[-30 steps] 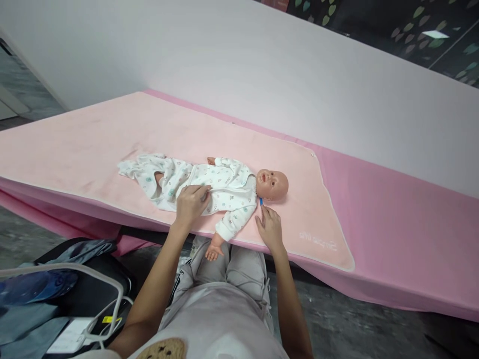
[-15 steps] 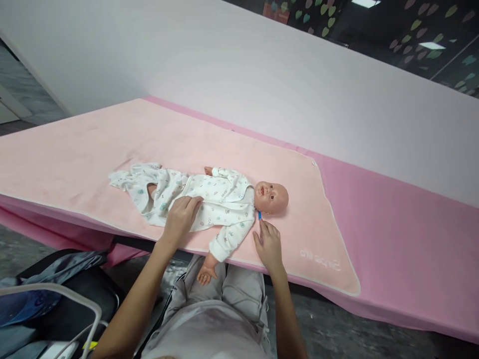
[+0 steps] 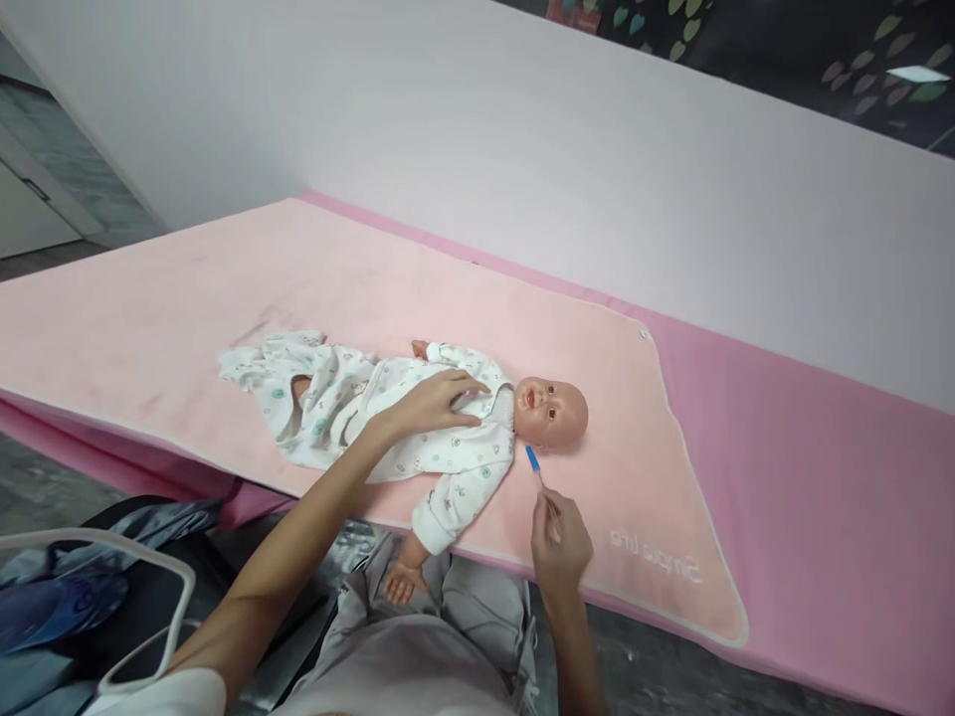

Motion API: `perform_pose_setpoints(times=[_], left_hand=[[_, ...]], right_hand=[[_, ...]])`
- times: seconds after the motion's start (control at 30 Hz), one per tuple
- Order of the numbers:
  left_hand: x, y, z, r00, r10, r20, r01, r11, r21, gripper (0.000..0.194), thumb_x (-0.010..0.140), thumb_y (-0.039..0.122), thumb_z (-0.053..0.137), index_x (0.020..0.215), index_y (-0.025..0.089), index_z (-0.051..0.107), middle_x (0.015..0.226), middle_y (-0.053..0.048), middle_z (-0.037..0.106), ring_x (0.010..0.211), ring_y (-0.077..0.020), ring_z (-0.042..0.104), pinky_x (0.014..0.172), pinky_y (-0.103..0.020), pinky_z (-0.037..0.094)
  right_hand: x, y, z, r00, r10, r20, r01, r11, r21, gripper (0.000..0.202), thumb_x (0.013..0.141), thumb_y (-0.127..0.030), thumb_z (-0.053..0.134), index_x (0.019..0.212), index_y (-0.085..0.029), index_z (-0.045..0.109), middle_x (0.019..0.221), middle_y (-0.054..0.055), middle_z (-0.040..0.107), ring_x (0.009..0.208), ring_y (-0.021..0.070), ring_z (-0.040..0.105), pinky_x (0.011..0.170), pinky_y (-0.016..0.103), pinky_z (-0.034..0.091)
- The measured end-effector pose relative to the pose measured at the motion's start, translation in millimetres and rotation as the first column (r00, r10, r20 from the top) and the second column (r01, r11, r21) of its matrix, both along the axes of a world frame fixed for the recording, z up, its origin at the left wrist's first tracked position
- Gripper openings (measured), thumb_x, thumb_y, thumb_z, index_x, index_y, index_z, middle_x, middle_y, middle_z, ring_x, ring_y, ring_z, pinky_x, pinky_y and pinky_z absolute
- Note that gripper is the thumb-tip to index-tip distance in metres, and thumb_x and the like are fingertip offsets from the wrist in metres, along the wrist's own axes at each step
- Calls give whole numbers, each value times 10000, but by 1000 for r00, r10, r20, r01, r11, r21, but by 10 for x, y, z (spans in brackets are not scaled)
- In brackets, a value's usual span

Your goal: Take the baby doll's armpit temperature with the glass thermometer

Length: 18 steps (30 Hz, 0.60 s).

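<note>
A baby doll [image 3: 552,413] lies face up, its head toward the right, dressed in a white patterned outfit [image 3: 463,449]. My left hand [image 3: 440,398] is over the doll's chest near the collar, fingers curved and apart; whether the fingertips touch the cloth I cannot tell. Pinched in my right hand [image 3: 561,542] is a thin pale stick with a blue end [image 3: 532,458], which points at the doll's neck without visibly touching it. One doll hand [image 3: 405,582] hangs over the table's near edge.
Under the doll is a peach mat [image 3: 634,477] with white lettering, spread on a pink-covered table [image 3: 836,497]. A white wall [image 3: 522,149] rises behind. At lower left, a black chair [image 3: 201,567] holds cloth items, and a white curved tube [image 3: 149,557] stands near my left arm.
My left hand has moved right, from the doll's belly to its upper chest. My right hand has drawn the stick back from the neck, and more of it shows. The view has shifted slightly.
</note>
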State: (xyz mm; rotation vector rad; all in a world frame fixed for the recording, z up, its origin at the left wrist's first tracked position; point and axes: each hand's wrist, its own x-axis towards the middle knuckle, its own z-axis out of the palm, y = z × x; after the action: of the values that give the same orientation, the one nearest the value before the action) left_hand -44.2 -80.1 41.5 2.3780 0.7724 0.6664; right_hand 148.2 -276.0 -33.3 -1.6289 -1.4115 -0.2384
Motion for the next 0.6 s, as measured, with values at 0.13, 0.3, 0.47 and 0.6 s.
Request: perform_pose_setpoints(times=[0.13,0.3,0.47,0.6], left_hand=[[35,163,-243,934,246,258,-151,929,-338,373,748,465,630,989,184,671,847,-45,657,751,-189,585,684,-301,457],[-26,245,-354,727,516,452,-51,698,-715,485,612,430,764,1005,159,677,907,-71,687,852,-226,617,773,-338,486],[-30,253,-369,670,530,519,129,606,-785,474,595,382,795,997,153,690,929,-76,696,890,-220,623,836,-335,472],[-44,244,-366,683,464,564,202,622,-756,475,614,357,789,1029,152,678,904,-77,695,849,-202,624,796,-312,467]], right_hand=[[-11,-179,284,997,11,-75,-1,991,135,46,842,-172,547,876,-197,565,695,18,631,615,124,618,575,233,500],[-57,224,816,980,198,35,-199,979,33,34,870,-213,519,882,-198,547,718,12,627,641,127,611,590,237,483],[-257,1159,1057,829,383,407,-200,883,-424,254,931,-220,347,795,-178,558,682,43,625,619,153,595,571,252,404],[-398,1750,1005,746,401,532,-16,809,-587,153,910,-164,366,951,-163,514,747,81,651,645,201,618,557,272,371]])
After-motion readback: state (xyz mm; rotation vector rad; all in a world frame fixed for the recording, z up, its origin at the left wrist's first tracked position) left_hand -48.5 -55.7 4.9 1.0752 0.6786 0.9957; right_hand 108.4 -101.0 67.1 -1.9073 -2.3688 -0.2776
